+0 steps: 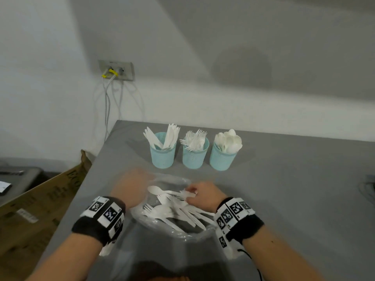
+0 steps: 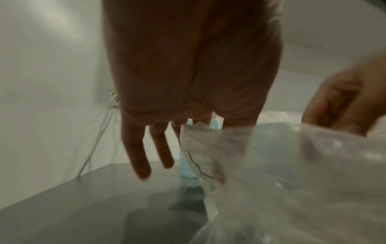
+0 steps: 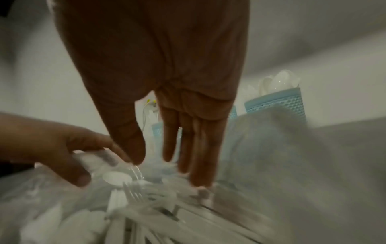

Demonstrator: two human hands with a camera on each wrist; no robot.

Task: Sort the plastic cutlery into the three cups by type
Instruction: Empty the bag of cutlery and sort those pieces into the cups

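Three light-blue cups stand in a row at the back of the grey table: a knife cup (image 1: 162, 153), a fork cup (image 1: 194, 156) and a spoon cup (image 1: 222, 159). In front of them a clear plastic bag (image 1: 172, 230) lies open with several loose white pieces of cutlery (image 1: 172, 211) inside, a spoon (image 1: 155, 190) on top. My left hand (image 1: 133, 184) pinches the bag's left edge (image 3: 94, 158) between thumb and finger. My right hand (image 1: 190, 194) reaches into the bag, its straight fingers (image 3: 200, 156) touching the pile; no grip is plain to see.
The table (image 1: 294, 189) ends at its left edge beside a cardboard box (image 1: 40, 203). A wall socket with cables (image 1: 116, 71) sits behind the table's back left corner. Something grey shows at the far right edge (image 1: 368, 187).
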